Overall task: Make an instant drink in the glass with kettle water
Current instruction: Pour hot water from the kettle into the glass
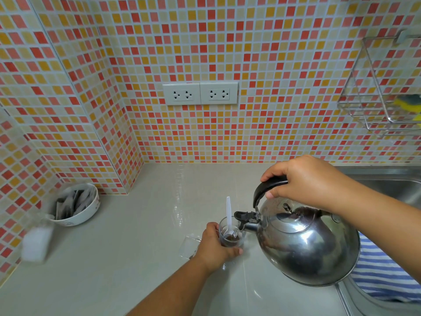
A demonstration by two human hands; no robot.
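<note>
A clear glass [234, 236] stands on the grey counter [136, 247], with dark liquid in its bottom and a white plastic spoon [228, 213] leaning inside. My left hand [214, 245] is wrapped around the glass from the left. My right hand [307, 179] grips the black handle of a shiny steel kettle [305, 245]. The kettle is tilted to the left, its spout [245, 221] right over the glass rim, with water running into the glass. An empty clear sachet [189, 245] lies on the counter just left of my left hand.
A white bowl [77, 206] of sachets sits at the back left by the tiled wall. A white blurred object [36, 244] is at the far left. A steel sink [391, 185] lies to the right, a wire rack [382, 87] and two wall sockets [200, 93] above.
</note>
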